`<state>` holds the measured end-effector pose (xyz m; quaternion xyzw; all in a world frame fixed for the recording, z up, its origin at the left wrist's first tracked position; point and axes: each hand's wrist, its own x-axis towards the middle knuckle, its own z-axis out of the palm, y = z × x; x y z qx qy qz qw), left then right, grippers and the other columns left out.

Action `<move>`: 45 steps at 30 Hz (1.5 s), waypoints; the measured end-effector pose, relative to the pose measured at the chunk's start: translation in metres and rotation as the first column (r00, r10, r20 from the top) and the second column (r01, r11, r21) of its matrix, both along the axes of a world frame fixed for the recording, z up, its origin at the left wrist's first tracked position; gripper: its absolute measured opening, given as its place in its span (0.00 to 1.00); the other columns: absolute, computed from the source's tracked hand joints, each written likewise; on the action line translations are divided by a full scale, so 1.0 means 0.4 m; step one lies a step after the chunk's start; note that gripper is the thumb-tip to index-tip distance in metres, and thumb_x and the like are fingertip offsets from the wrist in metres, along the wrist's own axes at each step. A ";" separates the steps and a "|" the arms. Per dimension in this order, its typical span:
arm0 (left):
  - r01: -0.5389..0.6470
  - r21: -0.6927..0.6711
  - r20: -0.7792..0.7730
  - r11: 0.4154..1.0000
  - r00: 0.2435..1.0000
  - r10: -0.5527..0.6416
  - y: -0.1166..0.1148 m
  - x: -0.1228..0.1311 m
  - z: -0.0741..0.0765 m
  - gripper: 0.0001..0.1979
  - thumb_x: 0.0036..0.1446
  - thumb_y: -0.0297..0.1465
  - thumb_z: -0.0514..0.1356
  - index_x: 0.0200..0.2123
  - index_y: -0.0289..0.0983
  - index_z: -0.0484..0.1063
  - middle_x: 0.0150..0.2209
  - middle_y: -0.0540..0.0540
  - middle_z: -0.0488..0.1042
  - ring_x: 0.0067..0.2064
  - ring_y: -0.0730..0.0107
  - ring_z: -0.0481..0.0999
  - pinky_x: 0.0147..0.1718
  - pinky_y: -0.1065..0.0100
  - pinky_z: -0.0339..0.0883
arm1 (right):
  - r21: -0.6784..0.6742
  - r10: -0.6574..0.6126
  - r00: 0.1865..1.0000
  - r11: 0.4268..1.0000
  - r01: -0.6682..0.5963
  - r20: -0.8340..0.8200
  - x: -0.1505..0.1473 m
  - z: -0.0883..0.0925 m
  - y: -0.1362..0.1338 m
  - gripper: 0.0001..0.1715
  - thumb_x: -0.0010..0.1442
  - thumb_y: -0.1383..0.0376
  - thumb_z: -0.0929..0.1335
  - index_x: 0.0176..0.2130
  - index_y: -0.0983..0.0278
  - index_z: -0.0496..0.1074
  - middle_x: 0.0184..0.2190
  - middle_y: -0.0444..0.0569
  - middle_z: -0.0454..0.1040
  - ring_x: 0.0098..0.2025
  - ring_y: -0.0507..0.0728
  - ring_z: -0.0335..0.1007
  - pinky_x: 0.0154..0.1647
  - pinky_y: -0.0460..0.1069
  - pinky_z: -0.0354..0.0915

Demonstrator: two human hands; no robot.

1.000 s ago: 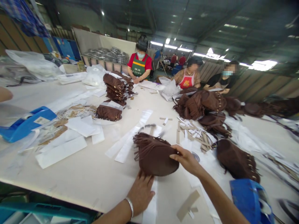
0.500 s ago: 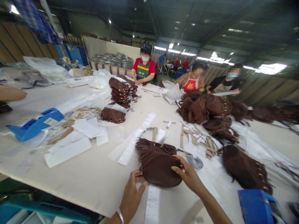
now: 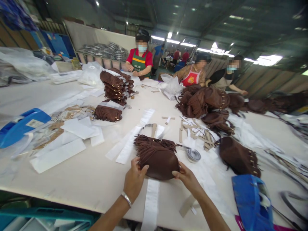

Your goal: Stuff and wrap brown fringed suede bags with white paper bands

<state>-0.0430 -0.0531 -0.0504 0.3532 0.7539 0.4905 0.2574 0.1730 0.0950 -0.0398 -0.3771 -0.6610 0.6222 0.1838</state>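
A brown fringed handbag point(image 3: 158, 160) lies on the table in front of me, its rounded base toward me and its fringe at the far left. My left hand point(image 3: 134, 176) grips its left edge, thumb on top and fingers at the side. At the lower right edge, my right hand point(image 3: 186, 178) pinches the bag between thumb and fingers. A long white paper strip point(image 3: 151, 202) runs out from under the bag toward me. Just right of the bag lies a coiled grey strap point(image 3: 193, 155).
Blue tape dispensers point(image 3: 251, 202) stand at right and far left. Stacked brown bags point(image 3: 115, 86) and a larger bag pile point(image 3: 204, 99) lie farther back. White paper sheets point(image 3: 60, 154) and cardboard strips are scattered about. Several people work across the table point(image 3: 72, 179).
My left hand has closed onto the bag's left edge, its thumb now on top. My right hand still holds the right side. The whole view has shifted.
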 end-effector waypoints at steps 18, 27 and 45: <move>0.079 0.010 -0.040 0.997 0.996 -0.079 0.056 -0.090 -0.013 0.15 0.59 0.42 0.56 0.46 0.40 0.65 0.21 0.56 0.67 0.24 0.71 0.69 0.24 0.72 0.58 | 0.038 -0.218 0.975 0.976 0.216 0.052 -0.040 -0.083 0.006 0.19 0.53 0.50 0.71 0.37 0.59 0.68 0.25 0.41 0.69 0.25 0.53 0.63 0.23 0.47 0.61; 0.140 -0.060 0.085 0.988 0.987 -0.134 0.048 -0.116 -0.070 0.15 0.58 0.40 0.55 0.45 0.40 0.62 0.28 0.52 0.73 0.27 0.65 0.75 0.28 0.66 0.70 | 0.173 -0.183 0.978 0.971 0.164 0.100 -0.059 -0.128 0.006 0.15 0.54 0.52 0.69 0.31 0.58 0.62 0.21 0.38 0.64 0.20 0.52 0.61 0.21 0.47 0.60; 0.520 -0.148 -0.718 0.841 0.529 -0.453 0.219 -0.067 0.084 0.14 0.63 0.26 0.54 0.52 0.38 0.67 0.50 0.44 0.74 0.51 0.62 0.73 0.52 0.59 0.68 | -0.051 -0.105 0.989 0.994 0.100 -0.105 -0.010 -0.143 0.012 0.24 0.53 0.57 0.70 0.49 0.58 0.66 0.30 0.41 0.70 0.26 0.51 0.64 0.26 0.46 0.64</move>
